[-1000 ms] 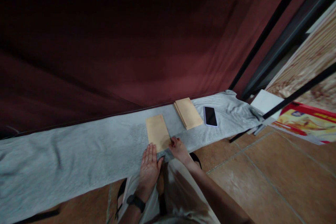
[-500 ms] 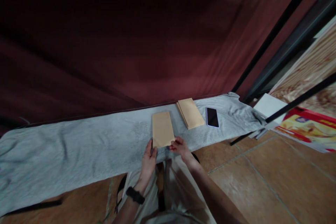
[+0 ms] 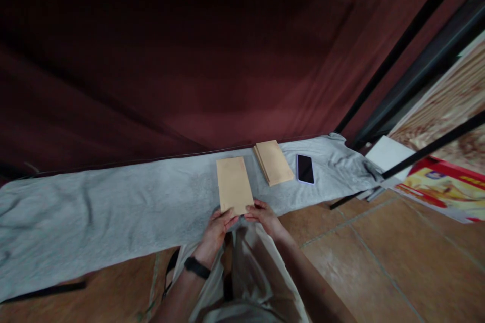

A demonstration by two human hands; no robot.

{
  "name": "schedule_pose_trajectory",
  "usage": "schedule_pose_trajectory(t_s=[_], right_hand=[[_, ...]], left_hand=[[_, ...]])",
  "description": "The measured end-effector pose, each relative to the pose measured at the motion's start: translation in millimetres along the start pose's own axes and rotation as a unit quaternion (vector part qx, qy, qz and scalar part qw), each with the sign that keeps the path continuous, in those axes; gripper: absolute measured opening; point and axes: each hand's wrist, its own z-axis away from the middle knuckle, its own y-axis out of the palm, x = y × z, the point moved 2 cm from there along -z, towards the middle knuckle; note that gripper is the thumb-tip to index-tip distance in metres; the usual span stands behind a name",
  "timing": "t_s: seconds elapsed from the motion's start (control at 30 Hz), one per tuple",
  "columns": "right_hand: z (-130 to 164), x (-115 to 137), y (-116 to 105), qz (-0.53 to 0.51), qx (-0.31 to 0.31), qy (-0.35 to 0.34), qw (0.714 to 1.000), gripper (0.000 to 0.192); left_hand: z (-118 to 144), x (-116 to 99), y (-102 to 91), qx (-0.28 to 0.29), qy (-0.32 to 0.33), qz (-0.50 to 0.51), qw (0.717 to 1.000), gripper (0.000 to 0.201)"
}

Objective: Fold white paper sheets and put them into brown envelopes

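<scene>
A plain tan paper envelope [image 3: 234, 184] is held between my two hands over the grey cloth. My left hand [image 3: 219, 224] pinches its near left corner, thumb on top and fingers underneath. At the near right corner, my right hand [image 3: 263, 214] grips it the same way. Faint small print shows near the envelope's far right corner. Beyond it to the right, a small stack of similar envelopes [image 3: 275, 162] lies on the cloth, slightly fanned. A phone [image 3: 305, 169] with a dark screen and a pale purple edge rests right of the stack.
Grey cloth [image 3: 132, 202] covers a long narrow bench. A dark red curtain [image 3: 212, 86] hangs behind it. Black metal bars [image 3: 394, 55] rise at the right, beside a red and yellow box [image 3: 443, 186] and a white box [image 3: 390, 154]. Tiled floor [image 3: 364, 252] lies below.
The envelope has tilted up a little towards me. My left hand has shifted from the envelope's left side to its near edge, closer to my right hand.
</scene>
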Motion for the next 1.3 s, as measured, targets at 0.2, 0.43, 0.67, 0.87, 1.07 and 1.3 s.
schedule_pose_trajectory(t_s=[0.2, 0.43, 0.67, 0.87, 1.07, 1.3], right_hand=[[-5.5, 2.8, -8.3, 0.051, -0.013, -0.001, 0.999, 0.060], [-13.2, 3.4, -25.5, 0.080, -0.041, -0.005, 0.996, 0.059], [-16.9, 4.1, -34.4, 0.117, -0.062, -0.021, 0.991, 0.049], [-16.8, 5.4, -36.2, 0.145, -0.076, -0.040, 0.986, 0.042], [-15.2, 7.1, -42.5, 0.167, -0.091, -0.061, 0.980, 0.043], [-12.9, 21.1, -52.8, 0.171, -0.116, -0.107, 0.973, 0.046]], left_hand=[[9.7, -10.9, 4.4, 0.036, 0.020, -0.102, 0.994, 0.060], [5.1, -10.5, 4.4, 0.024, 0.050, -0.183, 0.981, 0.040], [-12.4, -1.7, 13.4, -0.022, 0.110, -0.264, 0.958, 0.039], [1.0, -8.0, 23.8, -0.027, 0.268, -0.454, 0.849, 0.068], [7.6, -6.9, 31.6, 0.014, 0.332, -0.581, 0.742, 0.050], [-7.3, -0.7, 41.0, 0.038, 0.285, -0.410, 0.865, 0.057]])
